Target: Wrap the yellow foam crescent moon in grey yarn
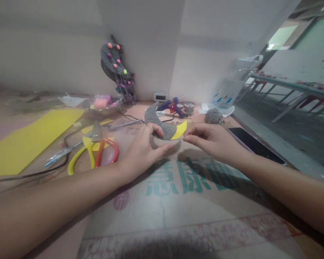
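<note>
A yellow crescent (pixel 180 130), largely wrapped in grey yarn (pixel 153 116), is held up in front of me. My left hand (pixel 147 147) grips its wrapped part with the fingers, while the thumb sticks out below it. The crescent's right tip shows bare yellow. Beside that tip my right hand (pixel 209 142) is closed in a pinch on a strand of grey yarn (pixel 178 139) running from the crescent's lower edge. Behind the right hand lies a ball of grey yarn (pixel 214 116).
Scissors (pixel 97 151), a pen (pixel 63 154) and yellow sheets (pixel 40 138) lie left. At the back are a glue gun (pixel 173 108), a small digital display (pixel 160 96) and a decorated grey crescent (pixel 113 63). A water bottle (pixel 226 86) and phone (pixel 256 144) stand and lie right.
</note>
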A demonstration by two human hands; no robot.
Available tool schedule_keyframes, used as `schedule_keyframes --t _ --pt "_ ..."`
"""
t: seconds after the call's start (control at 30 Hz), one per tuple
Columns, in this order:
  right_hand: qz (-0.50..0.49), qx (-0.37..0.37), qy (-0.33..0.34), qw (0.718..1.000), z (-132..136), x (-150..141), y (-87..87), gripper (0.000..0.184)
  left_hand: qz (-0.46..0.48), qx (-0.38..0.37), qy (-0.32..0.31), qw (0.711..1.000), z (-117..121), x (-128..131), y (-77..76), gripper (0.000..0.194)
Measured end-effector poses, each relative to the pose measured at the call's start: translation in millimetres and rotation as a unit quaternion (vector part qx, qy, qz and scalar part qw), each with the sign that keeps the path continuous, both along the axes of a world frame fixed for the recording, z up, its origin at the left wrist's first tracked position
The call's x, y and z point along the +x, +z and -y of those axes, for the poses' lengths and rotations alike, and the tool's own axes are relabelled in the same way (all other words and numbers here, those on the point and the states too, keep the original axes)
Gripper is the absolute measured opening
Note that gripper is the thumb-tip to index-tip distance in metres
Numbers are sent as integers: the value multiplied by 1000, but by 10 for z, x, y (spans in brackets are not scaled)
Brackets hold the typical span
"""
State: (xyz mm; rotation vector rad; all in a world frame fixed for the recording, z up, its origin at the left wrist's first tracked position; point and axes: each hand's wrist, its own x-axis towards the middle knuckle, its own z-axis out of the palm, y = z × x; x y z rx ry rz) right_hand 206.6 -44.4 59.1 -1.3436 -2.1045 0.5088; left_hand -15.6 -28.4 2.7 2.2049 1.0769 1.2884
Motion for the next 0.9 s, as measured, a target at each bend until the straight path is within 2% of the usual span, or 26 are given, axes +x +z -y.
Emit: schedule_keyframes --t 0.2,0.37,0.63,0.9 --pt "28 3 35 999 -13 8 3 28 12 16 -5 1000 12 -13 -5 24" --pt "20 -33 31 999 10 -7 46 21 11 35 0 999 10 -19 -14 28" --pt "-6 -30 17 999 42 -21 93 18 3 48 -5 999 12 -30 -17 29" --pt "31 15 15 999 -16 56 63 21 0 76 -5 997 45 -27 9 27"
